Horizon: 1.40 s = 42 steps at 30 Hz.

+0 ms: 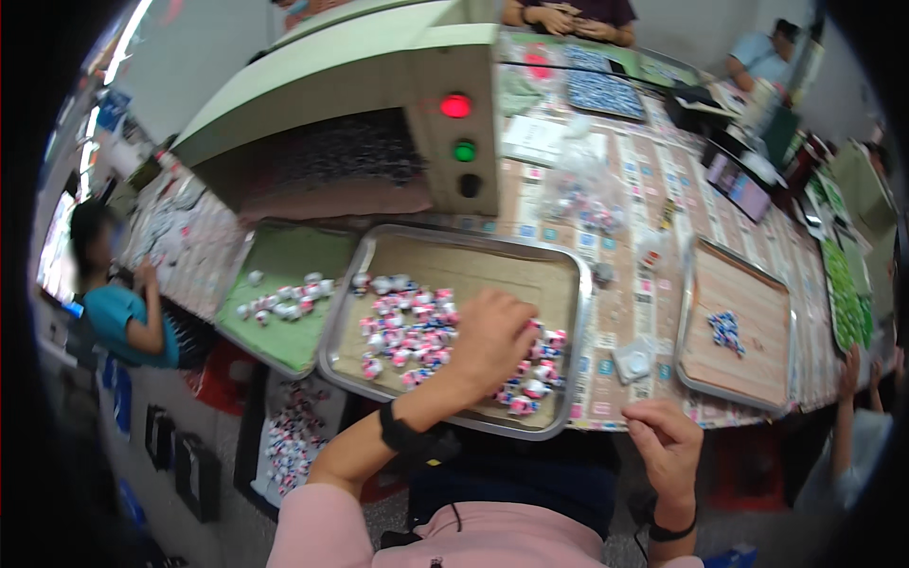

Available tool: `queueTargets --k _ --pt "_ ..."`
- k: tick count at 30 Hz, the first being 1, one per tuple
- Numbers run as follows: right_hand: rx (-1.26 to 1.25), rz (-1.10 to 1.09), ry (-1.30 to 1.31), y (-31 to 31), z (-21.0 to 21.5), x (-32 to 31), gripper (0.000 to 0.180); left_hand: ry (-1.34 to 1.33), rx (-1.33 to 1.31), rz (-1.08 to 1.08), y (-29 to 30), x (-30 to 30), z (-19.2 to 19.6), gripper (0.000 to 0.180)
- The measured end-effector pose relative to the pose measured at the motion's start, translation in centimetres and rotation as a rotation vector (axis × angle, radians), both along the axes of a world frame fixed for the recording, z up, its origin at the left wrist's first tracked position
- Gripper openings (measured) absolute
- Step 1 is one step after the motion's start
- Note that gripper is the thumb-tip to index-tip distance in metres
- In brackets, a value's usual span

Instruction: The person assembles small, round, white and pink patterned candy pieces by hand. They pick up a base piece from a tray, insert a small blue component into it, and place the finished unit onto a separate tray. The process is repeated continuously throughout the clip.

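My left hand (pixel 492 339) is over the metal tray (pixel 582 312) in front of me, its fingers bent down among small pink, white and blue plastic figures (pixel 407 327). Its fingertips are hidden and slightly blurred, so any held piece cannot be made out. More of the figures lie in the tray on both sides of this hand. My right hand (pixel 668 443) hovers at the table's front edge, right of the tray. Its thumb and fingers are drawn together; whatever may be between them is too small to see.
A green-lined tray (pixel 327 248) with white-and-pink pieces stands left. Right is another tray (pixel 739 374) with a small blue-and-white pile. A machine (pixel 454 57) with a red light stands behind. A white packet (pixel 634 360) lies between trays. A bin (pixel 294 435) of pieces sits below; other people work around.
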State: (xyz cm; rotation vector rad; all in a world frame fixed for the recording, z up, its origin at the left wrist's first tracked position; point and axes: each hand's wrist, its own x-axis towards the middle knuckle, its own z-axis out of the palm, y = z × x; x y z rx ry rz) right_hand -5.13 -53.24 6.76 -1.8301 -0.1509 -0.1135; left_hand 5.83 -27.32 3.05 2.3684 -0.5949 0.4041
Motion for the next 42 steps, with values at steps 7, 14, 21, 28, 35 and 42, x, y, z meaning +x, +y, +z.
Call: queueTargets --k 7,14,21,28,35,42 --pt "0.015 -0.046 0.071 -1.0 -0.8 -1.0 0.014 -0.045 -0.086 0.103 5.3 -2.1 3.2 0.037" --pt "0.051 -0.027 0.116 -1.1 -0.9 -1.5 0.013 -0.183 0.405 0.636 23.7 -2.7 0.9 0.050" --pt "-0.016 0.005 0.053 -0.1 -0.5 -1.1 0.012 -0.005 0.471 0.212 26.5 -0.9 0.0 0.040" --pt "-0.032 0.003 0.045 -0.1 -0.5 -1.6 0.013 -0.060 0.528 0.322 25.8 -2.0 -0.1 0.025" --pt "-0.049 -0.015 0.058 -0.6 -0.8 -1.6 0.013 0.101 0.396 0.389 24.6 -2.2 1.2 0.026" --pt "-0.035 -0.013 0.030 -1.1 -1.0 -1.4 0.013 0.160 0.214 0.402 26.4 -0.4 0.0 0.023"
